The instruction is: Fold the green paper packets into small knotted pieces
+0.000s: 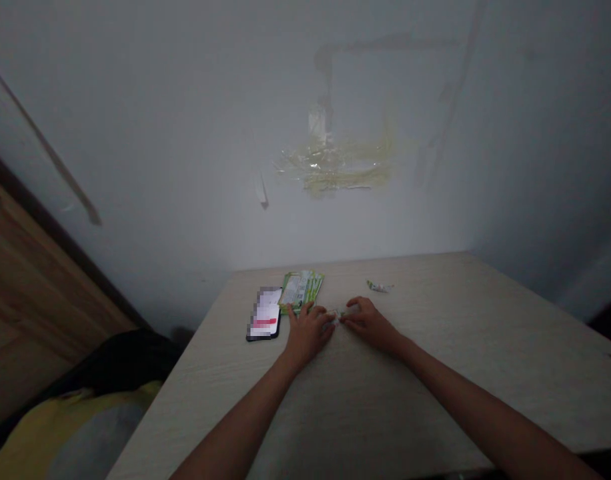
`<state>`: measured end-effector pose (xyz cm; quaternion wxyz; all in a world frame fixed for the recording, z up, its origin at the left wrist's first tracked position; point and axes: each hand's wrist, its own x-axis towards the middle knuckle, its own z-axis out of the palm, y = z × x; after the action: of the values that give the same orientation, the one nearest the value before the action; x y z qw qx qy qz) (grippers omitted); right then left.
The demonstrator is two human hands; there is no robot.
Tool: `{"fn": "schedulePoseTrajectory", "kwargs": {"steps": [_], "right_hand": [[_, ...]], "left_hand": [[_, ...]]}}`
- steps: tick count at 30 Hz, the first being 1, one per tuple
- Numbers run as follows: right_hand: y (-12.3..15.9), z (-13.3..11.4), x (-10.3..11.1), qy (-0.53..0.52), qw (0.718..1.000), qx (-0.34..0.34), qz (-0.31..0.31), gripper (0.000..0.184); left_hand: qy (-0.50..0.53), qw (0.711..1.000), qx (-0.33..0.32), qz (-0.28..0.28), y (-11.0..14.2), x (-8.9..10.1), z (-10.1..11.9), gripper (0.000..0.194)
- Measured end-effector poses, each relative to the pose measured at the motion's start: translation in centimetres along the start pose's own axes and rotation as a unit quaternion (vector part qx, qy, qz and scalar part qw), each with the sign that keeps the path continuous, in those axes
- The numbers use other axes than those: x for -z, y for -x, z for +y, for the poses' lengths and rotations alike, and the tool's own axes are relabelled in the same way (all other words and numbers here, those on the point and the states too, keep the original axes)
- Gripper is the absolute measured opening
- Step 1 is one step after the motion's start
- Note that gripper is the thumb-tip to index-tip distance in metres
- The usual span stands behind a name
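Green and white, the fanned stack of packets (301,290) lies on the pale table (435,347). Right of its near edge sits a small pale piece (337,315), its long axis apparently running side to side between the hands. The left hand (308,333), nearer the stack, meets the piece's left end; the right hand (373,327) reaches its right end, farther from the stack. Whether either hand pinches or merely presses, one cannot tell. A phone (265,317) lies left of the stack, a crumpled wrapper (378,287) well to its right.
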<state>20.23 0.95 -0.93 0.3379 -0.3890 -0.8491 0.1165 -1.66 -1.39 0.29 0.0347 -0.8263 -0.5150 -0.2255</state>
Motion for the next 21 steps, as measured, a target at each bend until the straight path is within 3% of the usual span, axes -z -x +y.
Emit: {"fn": "schedulePoseTrajectory", "kwargs": {"steps": [6,14,21], "right_hand": [[0.1,1.2,-0.1,-0.012,0.999,-0.030,0.036,0.023],[0.1,1.2,-0.5,0.031,0.999,-0.003,0.017,0.019],[-0.3,1.3,-0.7,0.091,0.994,-0.051,0.044,0.018]], "left_hand": [[0.000,1.000,0.003,0.005,0.1,0.0,0.1,0.025],[0.005,1.000,0.005,0.002,-0.1,-0.2,-0.1,0.024],[0.008,1.000,0.006,-0.005,-0.3,-0.3,-0.3,0.025]]}}
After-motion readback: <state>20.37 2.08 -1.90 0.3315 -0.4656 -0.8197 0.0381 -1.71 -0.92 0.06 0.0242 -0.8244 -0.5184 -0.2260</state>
